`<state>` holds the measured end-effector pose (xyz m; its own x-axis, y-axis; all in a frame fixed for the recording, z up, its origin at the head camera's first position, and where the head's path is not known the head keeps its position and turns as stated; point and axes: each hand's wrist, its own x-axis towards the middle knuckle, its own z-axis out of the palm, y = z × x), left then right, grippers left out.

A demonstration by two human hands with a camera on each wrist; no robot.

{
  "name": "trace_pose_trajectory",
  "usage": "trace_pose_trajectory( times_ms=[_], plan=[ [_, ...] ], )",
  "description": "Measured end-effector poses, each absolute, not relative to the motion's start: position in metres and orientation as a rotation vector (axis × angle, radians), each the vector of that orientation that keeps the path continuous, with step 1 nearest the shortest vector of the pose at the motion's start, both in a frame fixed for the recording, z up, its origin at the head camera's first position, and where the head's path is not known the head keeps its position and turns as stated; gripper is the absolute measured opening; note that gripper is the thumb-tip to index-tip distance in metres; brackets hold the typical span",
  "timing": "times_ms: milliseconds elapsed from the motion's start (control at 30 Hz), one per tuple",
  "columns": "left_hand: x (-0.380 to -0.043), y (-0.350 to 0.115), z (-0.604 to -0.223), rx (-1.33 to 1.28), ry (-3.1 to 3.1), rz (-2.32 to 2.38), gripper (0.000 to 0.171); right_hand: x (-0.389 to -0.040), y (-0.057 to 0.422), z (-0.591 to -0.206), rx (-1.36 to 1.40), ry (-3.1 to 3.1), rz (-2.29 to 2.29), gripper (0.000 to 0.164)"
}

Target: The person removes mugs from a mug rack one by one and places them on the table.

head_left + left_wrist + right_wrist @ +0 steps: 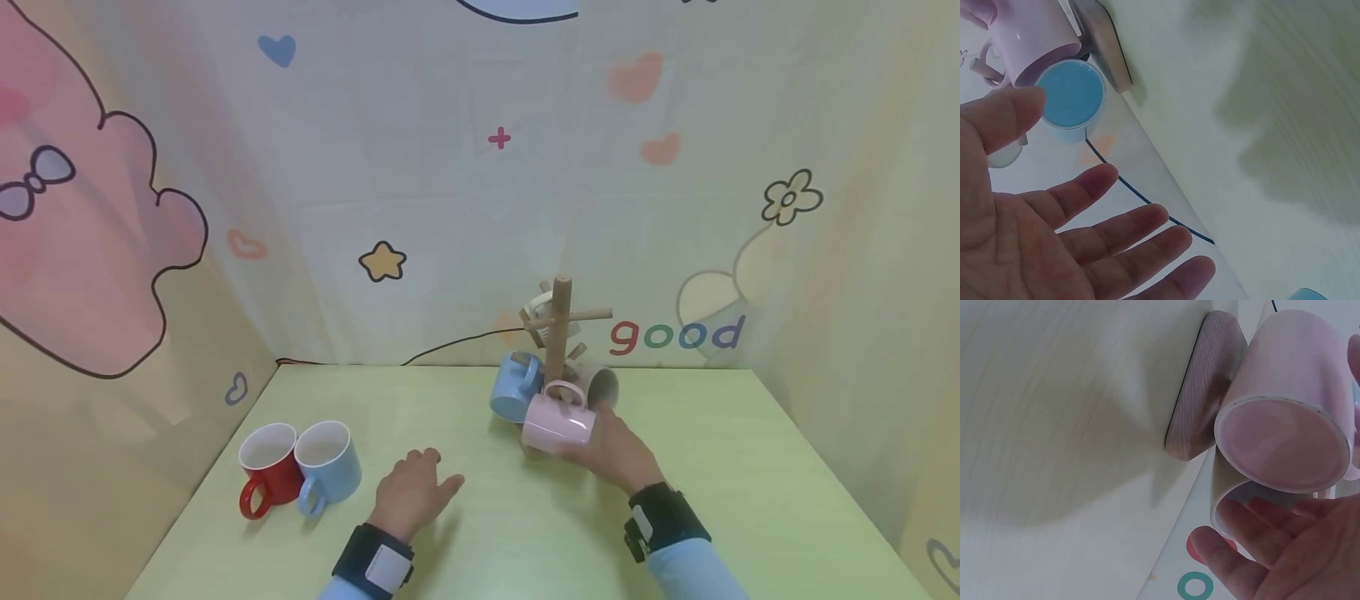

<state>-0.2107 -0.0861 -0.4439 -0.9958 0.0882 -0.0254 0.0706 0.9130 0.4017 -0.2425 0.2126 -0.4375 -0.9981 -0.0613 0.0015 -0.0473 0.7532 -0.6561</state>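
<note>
Far left on the desk [465, 550], the red mug [276, 477] stands upright at nine o'clock from the pale blue mug [336, 468], the two touching or nearly so, both handles towards about seven o'clock. The left hand [411, 493] is at about four o'clock from that pair, above the desk, fingers spread and holding nothing.

At two o'clock from the left hand rises the wooden rack [558, 333]. Around its post, a blue mug [515, 393] hangs at about eight o'clock, a white mug [538, 300], mostly hidden, at ten, and a greyish mug [602, 387] at about four; a bare peg [596, 315] points to three.

The pink mug [555, 423] lies nearly level at six o'clock from the post, its handle uppermost. The right hand [615, 450] appears to grip its base end, thumb and fingers on opposite sides. The step in hand looks like hanging this mug: the left wrist view suggests a peg through its handle, but whether the peg bears the weight, I cannot tell. The next move seems to call for seating the handle, then easing the fingers off without knocking the greyish mug.
</note>
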Motion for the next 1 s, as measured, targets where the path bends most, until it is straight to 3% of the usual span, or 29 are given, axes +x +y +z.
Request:
trace_pose_trajectory(
  times_ms=[467,1000],
  plan=[
    [-0.211,-0.084,-0.449,0.156,3.028,0.589,0.051,-0.245,0.209,-0.441,-0.076,2.941,-1.071,0.084],
    [-0.211,-0.081,-0.451,0.156,3.017,0.572,0.051,-0.241,0.200,-0.448,0.034,2.921,-1.186,0.088]
  ],
)
